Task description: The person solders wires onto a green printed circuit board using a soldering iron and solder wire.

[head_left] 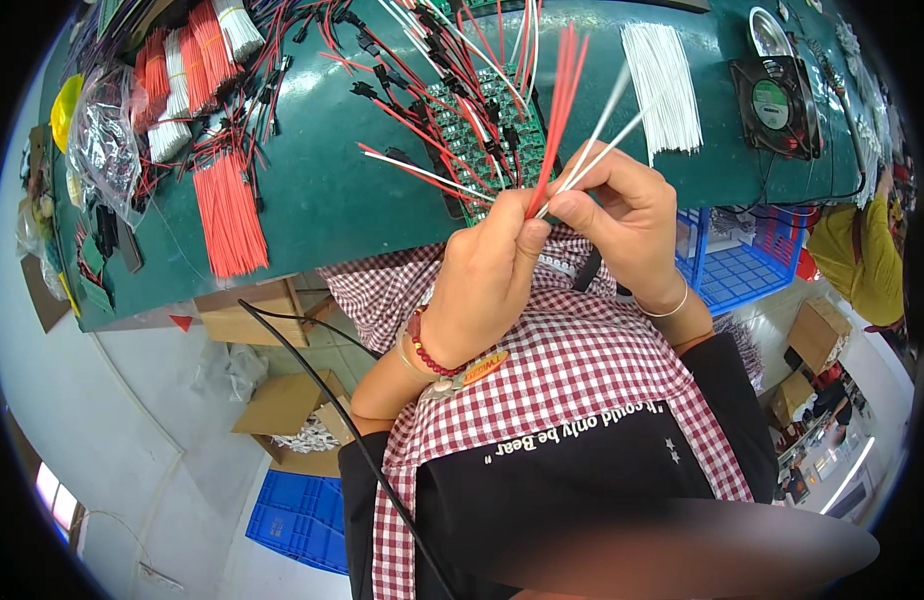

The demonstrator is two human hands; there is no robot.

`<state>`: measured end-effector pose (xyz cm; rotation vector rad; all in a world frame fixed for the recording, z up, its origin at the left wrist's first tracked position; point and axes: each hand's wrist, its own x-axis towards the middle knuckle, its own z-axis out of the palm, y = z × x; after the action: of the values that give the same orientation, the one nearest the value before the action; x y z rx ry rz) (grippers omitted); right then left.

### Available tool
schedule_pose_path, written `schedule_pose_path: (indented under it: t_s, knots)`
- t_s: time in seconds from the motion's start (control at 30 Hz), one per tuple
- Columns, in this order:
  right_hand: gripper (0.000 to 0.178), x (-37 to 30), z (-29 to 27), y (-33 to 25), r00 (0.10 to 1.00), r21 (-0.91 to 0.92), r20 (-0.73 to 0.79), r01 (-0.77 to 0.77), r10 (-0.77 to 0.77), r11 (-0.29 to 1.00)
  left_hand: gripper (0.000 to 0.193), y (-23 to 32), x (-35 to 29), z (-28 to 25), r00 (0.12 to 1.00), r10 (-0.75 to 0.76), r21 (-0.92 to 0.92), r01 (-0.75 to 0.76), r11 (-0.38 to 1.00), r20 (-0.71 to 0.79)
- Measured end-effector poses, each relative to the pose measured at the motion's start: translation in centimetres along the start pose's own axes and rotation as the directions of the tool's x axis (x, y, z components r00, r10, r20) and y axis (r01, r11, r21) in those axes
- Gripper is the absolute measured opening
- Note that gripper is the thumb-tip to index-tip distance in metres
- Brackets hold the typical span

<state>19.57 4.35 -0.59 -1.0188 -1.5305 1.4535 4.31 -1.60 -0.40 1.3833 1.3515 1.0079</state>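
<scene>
My left hand (487, 275) is closed, pinching a few red wires (557, 115) that fan upward from its fingertips. Right beside it, my right hand (627, 210) is closed on several white wires (610, 142) at their lower ends. The fingertips of both hands nearly meet in front of my chest, at the table's near edge. Just beyond them lie green circuit boards (444, 115) with red, white and black-plugged leads on them. A red and white wire pair (422, 172) runs leftward from near my left fingers; whether that hand holds it I cannot tell.
On the green table (327, 200) lie a red wire bundle (230, 215) at left and a white wire bundle (662, 90) at right. Tied bundles (197, 60) and a clear plastic bag (107, 140) are farther left. A black fan (775, 107) stands at right. A black cable (322, 375) hangs beside my left arm.
</scene>
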Motion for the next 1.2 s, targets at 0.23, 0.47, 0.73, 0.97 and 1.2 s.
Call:
schedule_pose_path:
  t_s: [0.23, 0.47, 0.73, 0.97, 1.2]
  knots:
    - [0.009, 0.4, -0.3, -1.1, 0.977, 0.175, 0.103, -0.203, 0.187, 0.963, 0.019, 0.2, -0.3, -0.9, 0.975, -0.181, -0.337, 0.214, 0.917, 0.127]
    - [0.009, 0.4, -0.7, -0.7, 0.962, 0.317, 0.235, -0.213, 0.141, 0.924, 0.032, -0.2, -0.3, -1.6, 0.917, -0.217, -0.503, 0.369, 0.781, 0.336]
    - [0.008, 0.4, -0.6, -0.1, 0.968, 0.375, 0.239, -0.159, 0.071, 0.913, 0.031, -0.1, -0.5, -1.5, 0.961, -0.187, -0.371, 0.252, 0.894, 0.203]
    - [0.008, 0.4, -0.8, -0.1, 0.951, 0.369, 0.271, -0.246, 0.15, 0.896, 0.034, 0.1, 0.0, -1.9, 0.902, -0.203, -0.558, 0.4, 0.727, 0.382]
    - [0.009, 0.4, -0.8, 0.1, 0.933, 0.427, 0.32, -0.297, 0.164, 0.854, 0.038, -0.1, 0.1, -2.6, 0.774, -0.133, -0.728, 0.629, 0.271, 0.619]
